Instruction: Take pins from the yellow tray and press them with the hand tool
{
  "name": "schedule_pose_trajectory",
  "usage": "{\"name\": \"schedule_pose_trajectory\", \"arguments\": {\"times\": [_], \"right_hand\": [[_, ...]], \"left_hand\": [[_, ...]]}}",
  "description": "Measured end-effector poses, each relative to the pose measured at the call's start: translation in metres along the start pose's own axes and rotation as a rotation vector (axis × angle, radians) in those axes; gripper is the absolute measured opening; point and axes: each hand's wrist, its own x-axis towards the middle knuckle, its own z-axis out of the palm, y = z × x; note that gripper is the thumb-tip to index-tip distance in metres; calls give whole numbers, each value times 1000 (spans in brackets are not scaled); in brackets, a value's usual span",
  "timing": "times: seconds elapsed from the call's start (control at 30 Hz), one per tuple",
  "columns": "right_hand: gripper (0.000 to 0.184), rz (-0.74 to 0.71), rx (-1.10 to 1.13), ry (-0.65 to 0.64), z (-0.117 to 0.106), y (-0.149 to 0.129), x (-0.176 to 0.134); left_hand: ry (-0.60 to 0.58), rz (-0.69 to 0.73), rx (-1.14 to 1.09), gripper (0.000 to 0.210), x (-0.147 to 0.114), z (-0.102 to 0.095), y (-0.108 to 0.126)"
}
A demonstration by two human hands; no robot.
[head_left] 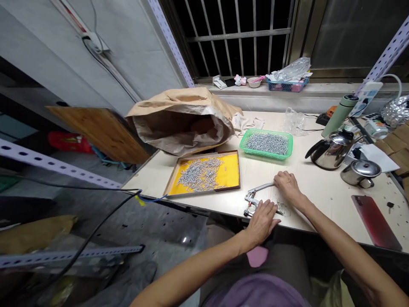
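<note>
Though cluttered, pale table point(332, 183) with metal tool point(259, 187), barred window point(239, 34) behind.

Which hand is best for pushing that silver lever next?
Probably the right hand: it's right at the end of the silver lever, while the left hand is by the metal frame below.

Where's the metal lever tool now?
Head view, right of centre, near the front edge of the table: the lever tool sits right of the yellow tray, right hand at its lever end, left hand over it.
</note>
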Motion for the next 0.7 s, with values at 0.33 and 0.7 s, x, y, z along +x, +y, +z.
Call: {"name": "schedule_pose_trajectory", "arguments": {"times": [0.33, 0.7], "right_hand": [[17, -654, 59, -113, 2, -77, -6], [24, -261, 566, 518, -20, -39, 66]], "left_hand": [[226, 520, 55, 23, -47, -7, -13], [276, -701, 231, 24, 29, -128, -151]]}}
